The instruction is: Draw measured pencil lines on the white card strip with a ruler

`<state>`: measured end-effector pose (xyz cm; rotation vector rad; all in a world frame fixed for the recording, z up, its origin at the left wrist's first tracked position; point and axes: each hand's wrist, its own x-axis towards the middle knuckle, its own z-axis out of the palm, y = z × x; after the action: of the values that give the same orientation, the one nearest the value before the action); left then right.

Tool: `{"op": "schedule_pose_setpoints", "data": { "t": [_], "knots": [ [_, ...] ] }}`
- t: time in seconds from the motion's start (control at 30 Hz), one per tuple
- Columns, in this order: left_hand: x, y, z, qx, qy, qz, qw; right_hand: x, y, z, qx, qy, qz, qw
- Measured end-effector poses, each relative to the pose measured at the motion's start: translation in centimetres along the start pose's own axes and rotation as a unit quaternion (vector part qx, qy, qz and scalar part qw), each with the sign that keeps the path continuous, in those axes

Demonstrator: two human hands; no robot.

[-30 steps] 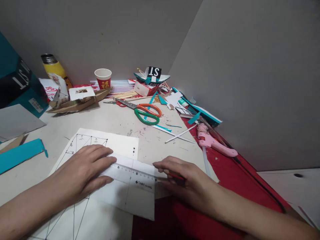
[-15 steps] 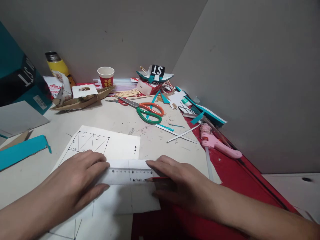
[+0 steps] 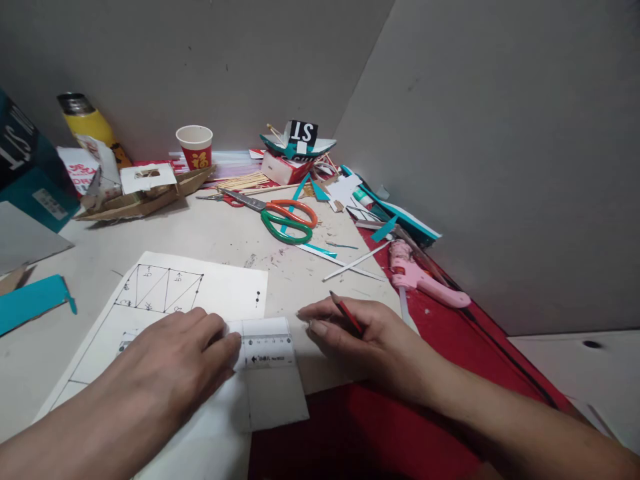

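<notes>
My left hand (image 3: pixel 173 357) is closed over a clear ruler (image 3: pixel 273 347) and presses it onto a small white card (image 3: pixel 277 397). A thin line runs down that card, passing under the ruler. Beneath lies a larger white sheet (image 3: pixel 233 283) with a black drawing of rectangles, diagonals and dots, partly covered by my left hand. To the right of the ruler, my right hand (image 3: pixel 373 340) holds a red and black pencil (image 3: pixel 347 315) in its fingers, its dark tip pointing up and away from the card.
Orange-and-green scissors (image 3: pixel 287 220) lie beyond the sheet. A pink glue gun (image 3: pixel 425 277) rests at the right on red cloth (image 3: pixel 440 353). Along the back stand a paper cup (image 3: pixel 195 147), a yellow bottle (image 3: pixel 90 127) and a cardboard boat (image 3: pixel 145 200). A teal strip (image 3: pixel 35 303) lies left.
My right hand has come off the ruler's right end and moved right, its pencil now tilted upward. My left hand has shifted right along the ruler. The view has turned slightly right.
</notes>
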<state>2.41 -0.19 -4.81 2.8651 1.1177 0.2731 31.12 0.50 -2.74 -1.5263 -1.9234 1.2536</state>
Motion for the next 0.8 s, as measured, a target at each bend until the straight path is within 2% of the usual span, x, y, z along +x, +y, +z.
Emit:
{"op": "schedule_pose_setpoints", "data": {
  "t": [0.13,0.3,0.5,0.8],
  "knots": [
    [0.4,-0.3,-0.5,-0.017,-0.001,0.006,1.0,-0.1,-0.2,-0.1,0.004,0.006,0.013,1.0],
    [0.9,-0.2,-1.8,-0.052,-0.046,-0.006,0.998,-0.1,-0.1,-0.1,-0.009,0.004,0.003,1.0],
    [0.6,-0.4,-1.8,-0.06,-0.05,-0.008,0.997,-0.3,0.0,-0.5,-0.044,-0.009,-0.035,0.998],
    [0.3,-0.8,-1.5,-0.088,-0.033,-0.009,0.996,-0.5,-0.2,-0.8,-0.048,0.02,-0.042,0.998]
  ]
}}
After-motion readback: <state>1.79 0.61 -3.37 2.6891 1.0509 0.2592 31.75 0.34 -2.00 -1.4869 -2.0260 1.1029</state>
